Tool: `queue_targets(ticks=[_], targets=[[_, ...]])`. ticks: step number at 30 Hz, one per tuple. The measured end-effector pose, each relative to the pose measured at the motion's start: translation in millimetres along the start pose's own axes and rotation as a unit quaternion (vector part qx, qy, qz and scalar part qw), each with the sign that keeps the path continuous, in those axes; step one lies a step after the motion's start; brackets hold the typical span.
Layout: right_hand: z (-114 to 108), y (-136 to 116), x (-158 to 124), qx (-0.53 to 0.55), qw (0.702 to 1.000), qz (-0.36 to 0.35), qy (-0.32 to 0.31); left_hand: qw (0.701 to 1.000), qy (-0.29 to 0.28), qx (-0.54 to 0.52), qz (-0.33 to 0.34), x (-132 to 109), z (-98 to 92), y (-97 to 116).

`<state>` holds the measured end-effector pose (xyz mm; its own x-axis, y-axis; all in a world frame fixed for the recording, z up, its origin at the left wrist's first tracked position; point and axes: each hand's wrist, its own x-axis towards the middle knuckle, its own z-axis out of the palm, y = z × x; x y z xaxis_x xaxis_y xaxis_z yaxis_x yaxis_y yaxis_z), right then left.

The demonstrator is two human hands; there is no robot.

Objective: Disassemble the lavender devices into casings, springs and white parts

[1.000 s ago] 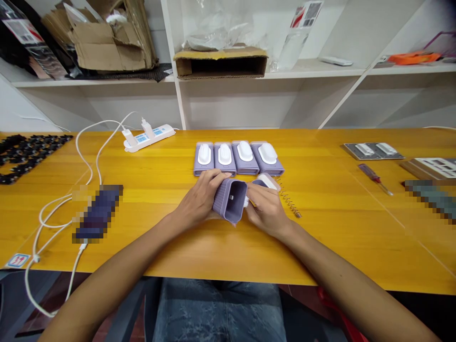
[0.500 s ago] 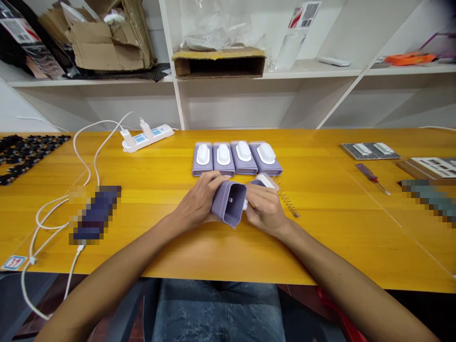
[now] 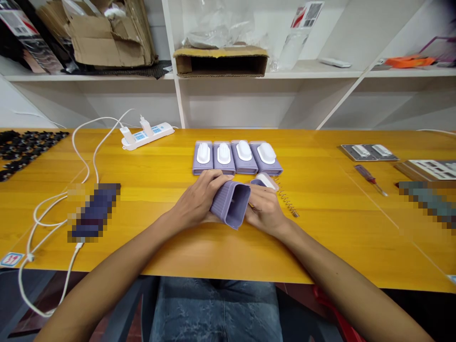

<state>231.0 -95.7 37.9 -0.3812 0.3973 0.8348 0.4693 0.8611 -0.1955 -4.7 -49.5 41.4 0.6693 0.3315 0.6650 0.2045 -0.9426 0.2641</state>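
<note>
My left hand (image 3: pixel 199 198) is wrapped around a hollow, ribbed purple plastic housing (image 3: pixel 221 207), whose open end tilts toward me. A small dark detail shows inside it. My right hand (image 3: pixel 266 207) is closed against the housing's right side, and whatever its fingertips hold is hidden behind the housing wall. Just beyond that hand lies a purple piece with a white part (image 3: pixel 266 181), partly covered by the fingers. Beside it are thin coiled springs (image 3: pixel 288 202) in a line. A row of several purple housings with white oval parts (image 3: pixel 244 151) stands behind my hands.
On the left are a power strip (image 3: pixel 147 136), white cables (image 3: pixel 34 232), a blurred phone-like object (image 3: pixel 95 211) and black small parts (image 3: pixel 26 149). To the right lie a screwdriver (image 3: pixel 370 179), a panel with white pieces (image 3: pixel 368 152) and another blurred object (image 3: pixel 429 202). Shelves hold cardboard boxes (image 3: pixel 107 40).
The housing has turned slightly, its open end shifting a little to the right. A white bit visible between it and my right fingers is now hidden. Both hands stay nearly in place.
</note>
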Motion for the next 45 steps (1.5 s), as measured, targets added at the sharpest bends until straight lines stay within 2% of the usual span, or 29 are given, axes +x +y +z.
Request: queue_targets(ticks=[10, 21, 28, 31, 34, 39, 41, 45], targets=[[-1.7, 2.1, -2.1, 0.012, 1.0, 0.014, -0.014, 1.0, -0.027, -0.01, -0.007, 0.2, -6.6, 0.1], [-3.4, 3.7, -6.0, 0.005, 0.999, 0.032, -0.04, 1.0, -0.022, -0.015, 0.007, 2.2, -10.4, -2.5], [-6.7, 3.3, -3.2, -0.021, 0.999, 0.028, -0.042, 0.999, -0.021, -0.009, -0.026, 1.4, -12.3, -7.0], [-9.6, 6.6, -3.7, -0.052, 0.997, 0.028, -0.059, 0.999, -0.004, -0.004, -0.048, 0.8, -11.4, -12.1], [-12.8, 9.9, -4.5, -0.125, 0.986, 0.011, -0.114, 0.996, 0.031, -0.017, -0.079, 1.3, -11.2, -15.8], [-12.9, 8.5, -2.7, -0.235, 0.945, -0.028, -0.226, 0.97, 0.066, -0.081, -0.222, 2.7, -10.1, -14.2], [-10.8, 6.0, -1.3, -0.258, 0.935, -0.042, -0.241, 0.957, 0.068, -0.108, -0.26, 2.4, -7.8, -12.5], [-4.5, 2.4, -1.1, -0.289, 0.923, -0.07, -0.243, 0.95, 0.053, -0.128, -0.282, 0.2, -1.2, -11.7]])
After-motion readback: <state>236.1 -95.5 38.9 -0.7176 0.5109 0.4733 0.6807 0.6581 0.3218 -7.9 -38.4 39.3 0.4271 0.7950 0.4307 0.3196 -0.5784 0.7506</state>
